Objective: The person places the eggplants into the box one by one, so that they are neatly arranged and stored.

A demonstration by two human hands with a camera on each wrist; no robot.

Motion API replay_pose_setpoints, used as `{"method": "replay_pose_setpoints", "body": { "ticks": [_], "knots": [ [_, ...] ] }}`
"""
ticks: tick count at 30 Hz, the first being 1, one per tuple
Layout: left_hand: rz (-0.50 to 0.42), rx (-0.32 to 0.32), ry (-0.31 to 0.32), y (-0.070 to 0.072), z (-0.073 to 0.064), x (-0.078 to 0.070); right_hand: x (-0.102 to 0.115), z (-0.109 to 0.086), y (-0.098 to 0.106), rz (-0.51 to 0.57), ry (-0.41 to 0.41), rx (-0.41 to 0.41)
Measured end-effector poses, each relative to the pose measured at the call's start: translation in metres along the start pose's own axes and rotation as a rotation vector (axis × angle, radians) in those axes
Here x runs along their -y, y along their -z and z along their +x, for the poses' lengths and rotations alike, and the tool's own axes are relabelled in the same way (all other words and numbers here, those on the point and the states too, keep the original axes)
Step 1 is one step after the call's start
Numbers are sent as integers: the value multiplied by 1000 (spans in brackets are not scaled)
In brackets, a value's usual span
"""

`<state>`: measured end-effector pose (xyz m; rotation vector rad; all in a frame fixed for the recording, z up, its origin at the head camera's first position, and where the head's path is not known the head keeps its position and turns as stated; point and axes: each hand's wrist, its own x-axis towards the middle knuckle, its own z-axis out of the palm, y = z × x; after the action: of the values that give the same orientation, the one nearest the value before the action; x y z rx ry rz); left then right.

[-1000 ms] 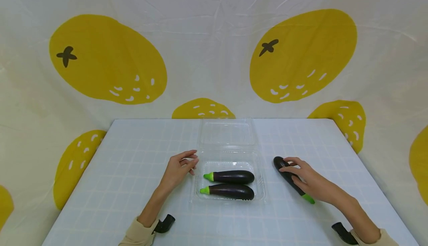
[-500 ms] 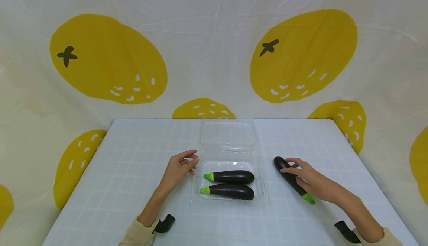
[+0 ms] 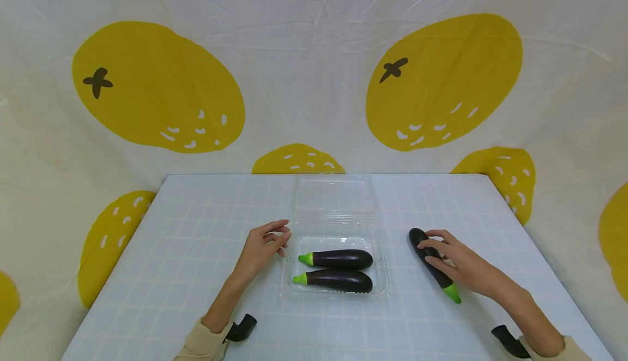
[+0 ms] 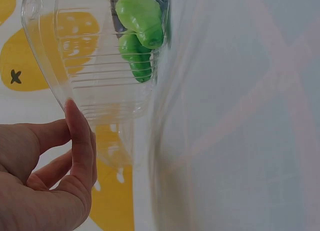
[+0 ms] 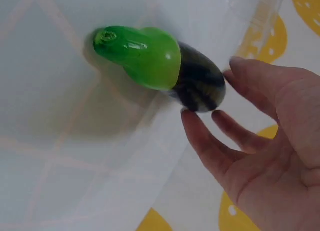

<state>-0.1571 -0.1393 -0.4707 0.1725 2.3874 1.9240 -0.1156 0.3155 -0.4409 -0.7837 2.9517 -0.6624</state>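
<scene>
My right hand (image 3: 458, 263) holds a dark purple eggplant (image 3: 418, 238) with a green stem end, thumb on one side and fingers on the other. In the right wrist view the green cap (image 5: 155, 56) points away from the fingertips. Left of it stands a clear plastic clamshell container (image 3: 385, 241), its lid folded back. Two more eggplants lie side by side inside, a far one (image 3: 343, 259) and a near one (image 3: 338, 281), stems to the left. My left hand (image 3: 260, 249) is at the container's left side, relaxed fingertips right at the rim (image 4: 42, 66).
The container's lid (image 3: 333, 194) reaches to the table's back edge. A pale checked cloth covers the table (image 3: 206, 208). Behind hangs a white curtain (image 3: 304, 77) with large yellow fruit prints. Dark curved wrist mounts (image 3: 242, 328) stick out by both sleeves.
The right hand has closed its thumb onto the eggplant, which has shifted slightly right and turned a little steeper. My left hand and the container stay where they were.
</scene>
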Motion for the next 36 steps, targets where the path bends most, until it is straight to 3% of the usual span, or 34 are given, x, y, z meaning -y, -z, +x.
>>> {"method": "replay_pose_setpoints", "body": {
  "ticks": [11,20,26,36],
  "knots": [
    [-4,8,-5,0,1,3,4,1,-5,-31,-139,-60],
    [1,11,-14,0,1,3,1,4,-11,97,-228,-126],
    [8,4,-12,0,1,3,0,4,-11,109,-164,-129],
    [15,-5,-2,-1,2,5,-5,4,-9,-63,22,-67]
  ]
}}
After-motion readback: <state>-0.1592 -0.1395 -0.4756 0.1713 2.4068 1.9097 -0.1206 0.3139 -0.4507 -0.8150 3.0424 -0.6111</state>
